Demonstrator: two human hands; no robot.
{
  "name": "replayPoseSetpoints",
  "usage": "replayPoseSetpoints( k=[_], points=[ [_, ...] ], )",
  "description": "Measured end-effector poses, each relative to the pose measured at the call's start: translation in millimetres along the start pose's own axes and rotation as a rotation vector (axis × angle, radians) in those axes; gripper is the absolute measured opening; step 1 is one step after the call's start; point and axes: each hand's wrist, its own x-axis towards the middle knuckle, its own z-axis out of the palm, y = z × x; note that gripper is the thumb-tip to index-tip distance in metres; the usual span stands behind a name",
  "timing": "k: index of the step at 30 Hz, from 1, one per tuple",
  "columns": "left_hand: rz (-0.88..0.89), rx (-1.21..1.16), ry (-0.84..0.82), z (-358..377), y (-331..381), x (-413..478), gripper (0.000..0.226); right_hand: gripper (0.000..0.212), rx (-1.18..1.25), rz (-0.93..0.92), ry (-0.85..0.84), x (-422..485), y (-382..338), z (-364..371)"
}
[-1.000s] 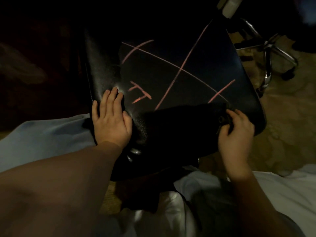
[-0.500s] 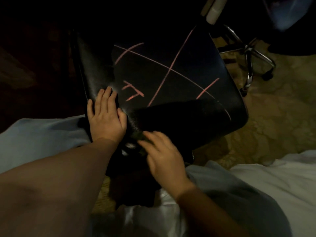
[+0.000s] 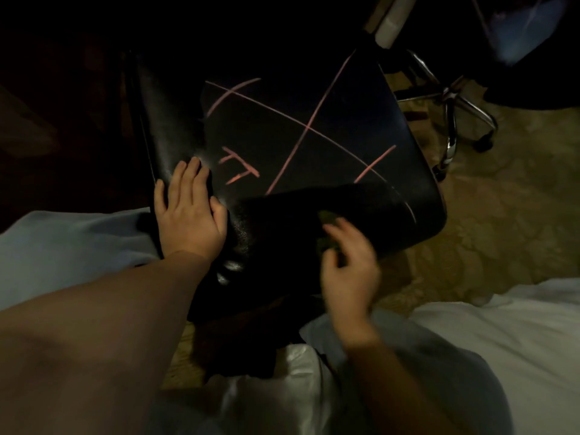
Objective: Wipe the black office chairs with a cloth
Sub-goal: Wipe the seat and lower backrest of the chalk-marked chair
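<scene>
Black office chair [image 3: 361, 120]: seat lies tilted in front of me, centre of the scene, pink chalk lines [image 3: 309, 127] across the upper face.

Left hand [image 3: 188, 215]: flat, fingers straight, pressing the seat's left edge to brace it.

Right hand [image 3: 348, 265]: blurred, fingers curled on a dark cloth [image 3: 328, 219] against the near-right part of the seat.

Handling, as I judge it: the cloth is soft and light, best bunched in the palm. The seat looks smooth, firm and glossy, so likely slippery; I would steady it at the rim. A second chair's chrome base [image 3: 452, 98] stands far right on the floor.
</scene>
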Motion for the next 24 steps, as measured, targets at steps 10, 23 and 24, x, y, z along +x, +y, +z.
replayPoseSetpoints(
  k=[10, 23, 24],
  points=[
    [0.021, -0.001, 0.008, -3.0, 0.8, 1.9, 0.054, 0.041, 0.055, -0.494, -0.383, -46.1, -42.5, 23.8],
    [0.014, -0.023, -0.150, -22.8, 4.5, 8.1, 0.045, 0.040, 0.015, 0.427, 0.110, 43.8, 77.0, -46.8],
    [0.015, -0.016, -0.159, -23.1, 5.4, 8.2, 0.046, 0.040, -0.011, 0.416, 0.110, 40.7, 72.0, -43.2]
  ],
)
